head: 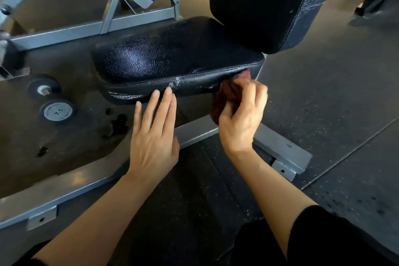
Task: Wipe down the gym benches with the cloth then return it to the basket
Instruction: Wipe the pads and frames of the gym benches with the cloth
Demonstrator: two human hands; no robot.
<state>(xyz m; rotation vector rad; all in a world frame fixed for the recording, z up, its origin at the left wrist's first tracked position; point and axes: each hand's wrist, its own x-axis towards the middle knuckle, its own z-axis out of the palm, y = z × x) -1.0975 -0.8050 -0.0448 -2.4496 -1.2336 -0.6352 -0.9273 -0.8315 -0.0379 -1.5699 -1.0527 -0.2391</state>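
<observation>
Beside a worn black gym bench [172, 56], a person reaches in with both bare arms, seen from a head-worn camera. At the seat's near right corner, the right hand [239, 114] has its fingers curled tight around a bunched reddish-brown cloth [224, 95], which is pressed against the underside and front edge of the cushion; much of the cloth is hidden by the hand and the pad. Just to its left, the left hand [154, 131] is flat and relaxed, fingers straight and together, the fingertips [168, 91] touching the cracked front edge of the seat. An upright black backrest [265, 2] rises behind the seat, its vinyl scuffed along the right side. On the dark floor left of the bench lies a dumbbell [57, 111] marked 7.5. A grey steel frame [64, 32] runs behind the seat, and another grey bar crosses the rubber flooring [334, 97] beneath the hands.
</observation>
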